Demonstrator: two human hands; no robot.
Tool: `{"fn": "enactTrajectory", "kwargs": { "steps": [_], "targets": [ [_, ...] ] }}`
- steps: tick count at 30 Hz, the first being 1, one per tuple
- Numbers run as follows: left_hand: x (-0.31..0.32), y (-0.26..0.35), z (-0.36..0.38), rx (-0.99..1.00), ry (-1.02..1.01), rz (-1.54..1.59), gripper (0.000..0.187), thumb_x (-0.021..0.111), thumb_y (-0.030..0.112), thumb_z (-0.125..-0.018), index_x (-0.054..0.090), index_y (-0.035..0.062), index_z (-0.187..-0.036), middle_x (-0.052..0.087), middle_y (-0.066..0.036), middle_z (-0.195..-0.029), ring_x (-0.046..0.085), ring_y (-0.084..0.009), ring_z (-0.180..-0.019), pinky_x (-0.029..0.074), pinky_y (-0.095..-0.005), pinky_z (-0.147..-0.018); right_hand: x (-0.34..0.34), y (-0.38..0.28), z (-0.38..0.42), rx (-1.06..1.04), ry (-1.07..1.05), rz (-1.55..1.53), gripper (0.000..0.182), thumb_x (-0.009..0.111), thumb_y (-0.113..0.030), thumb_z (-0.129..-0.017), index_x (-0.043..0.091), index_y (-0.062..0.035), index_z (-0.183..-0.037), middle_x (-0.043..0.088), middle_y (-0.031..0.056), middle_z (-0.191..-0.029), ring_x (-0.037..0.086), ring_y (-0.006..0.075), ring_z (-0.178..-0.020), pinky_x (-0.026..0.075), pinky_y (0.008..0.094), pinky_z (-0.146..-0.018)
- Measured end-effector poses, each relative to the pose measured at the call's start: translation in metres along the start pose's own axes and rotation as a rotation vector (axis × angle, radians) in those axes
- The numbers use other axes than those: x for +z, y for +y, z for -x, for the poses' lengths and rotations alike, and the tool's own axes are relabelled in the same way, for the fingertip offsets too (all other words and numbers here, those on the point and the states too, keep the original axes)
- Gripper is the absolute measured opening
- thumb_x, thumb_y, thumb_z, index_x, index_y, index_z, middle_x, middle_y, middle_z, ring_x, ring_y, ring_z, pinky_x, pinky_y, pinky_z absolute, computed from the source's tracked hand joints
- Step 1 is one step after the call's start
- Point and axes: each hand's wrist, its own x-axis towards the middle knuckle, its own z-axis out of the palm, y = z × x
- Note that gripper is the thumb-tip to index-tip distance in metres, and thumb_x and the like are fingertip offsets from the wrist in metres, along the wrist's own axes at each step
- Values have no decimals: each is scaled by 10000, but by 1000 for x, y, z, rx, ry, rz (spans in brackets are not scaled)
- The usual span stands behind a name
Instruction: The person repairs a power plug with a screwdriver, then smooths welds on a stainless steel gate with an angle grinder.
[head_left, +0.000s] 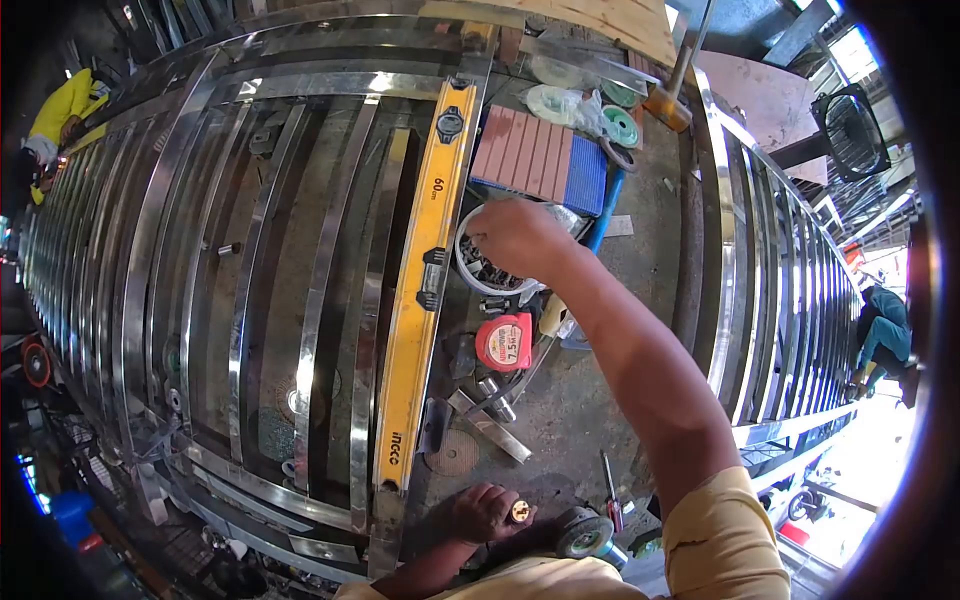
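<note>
White tub of metal bits [459, 257] sits just beside the yellow Ingco spirit level [412, 340], under my right hand [515, 237], grip unclear; left hand [485, 513] clasps brass-coloured piece [519, 511]. Wrist bump could spill bits.

Bucket [468, 278] under right hand [515, 238] partly covered; metal pieces [480, 268] in it too small to identify; brass-coloured piece [519, 512] at left hand [484, 513] partly hidden, type unclear; left sleeve [358, 592] cut off at bottom.
</note>
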Motion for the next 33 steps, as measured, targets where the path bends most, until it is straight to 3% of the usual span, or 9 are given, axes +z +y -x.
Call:
{"fn": "enactTrajectory", "kwargs": {
  "steps": [4, 7, 10, 13, 16, 19, 22, 25, 33],
  "targets": [
    [4, -1, 4, -3, 0, 6, 458, 864, 405, -756, 576, 135, -988, 577, -17, -772, 597, -213, -666, 500, -349, -598, 1, 0, -4, 46, -177, -28, 202, 606, -193, -876, 712, -63, -989, 697, 162, -1013, 669, 375, -997, 533, 478, -887],
    [5, -1, 5, 4, 10, -3, 449, 863, 394, -760, 575, 133, -984, 575, -14, -767, 594, -213, -661, 496, -341, -596, -11, -5, 3, 17, -77, -52, 205, 613, -197, -872, 698, -54, -993, 694, 150, -1037, 672, 371, -999, 541, 461, -869],
    [3, -1, 2, 8, 14, 3, 445, 865, 384, -761, 574, 130, -982, 574, -15, -764, 590, -213, -658, 494, -340, -592, -49, -31, 4, 774, -148, -346, 254, 601, -139, -838, 746, -118, -1045, 726, 151, -1052, 682, 387, -1018, 543, 469, -910],
    [2, -1, 1, 18, 20, 18, 444, 866, 379, -762, 574, 129, -983, 573, -17, -763, 589, -214, -658, 494, -342, -592, -39, -20, 17, 341, -155, 154, 190, 646, -150, -853, 692, -108, -1032, 694, 150, -1029, 693, 319, -989, 561, 402, -828],
    [-1, 1, -4, 30, 28, 9, 446, 866, 377, -763, 573, 125, -987, 573, -19, -766, 589, -215, -659, 494, -343, -591, -36, -19, 22, 124, -388, 278, 211, 633, -103, -841, 713, -145, -1032, 688, 131, -1071, 668, 292, -1087, 562, 405, -862],
    [-1, 1, -3, 27, 26, -2, 451, 865, 376, -764, 572, 121, -993, 572, -19, -765, 586, -216, -657, 495, -342, -590, -21, -16, 32, -120, -216, 267, 184, 612, -78, -833, 729, -130, -965, 682, 95, -1046, 638, 306, -1135, 565, 423, -874],
    [1, 1, -3, 23, 26, -3, 453, 863, 377, -764, 572, 120, -996, 572, -18, -764, 582, -217, -654, 498, -341, -593, -28, -20, 24, -85, -424, 395, 175, 612, -69, -826, 745, -126, -925, 666, 83, -1045, 625, 323, -1131, 560, 439, -879],
    [2, 1, -1, 14, 37, -9, 448, 860, 383, -765, 575, 124, -995, 572, -15, -765, 582, -219, -660, 501, -342, -599, -32, -17, 40, -194, -351, 408, 136, 640, -108, -818, 755, -35, -815, 697, 114, -966, 676, 312, -1009, 592, 437, -835],
    [4, -2, 10, 16, -10, -53, 458, 861, 414, -749, 586, 133, -985, 595, -19, -811, 610, -224, -700, 508, -353, -625, -17, -35, 120, -23, -26, 158, 309, 676, -97, -801, 696, -13, -1097, 611, 155, -1298, 538, 351, -1298, 421, 459, -1124]
  ]
}}
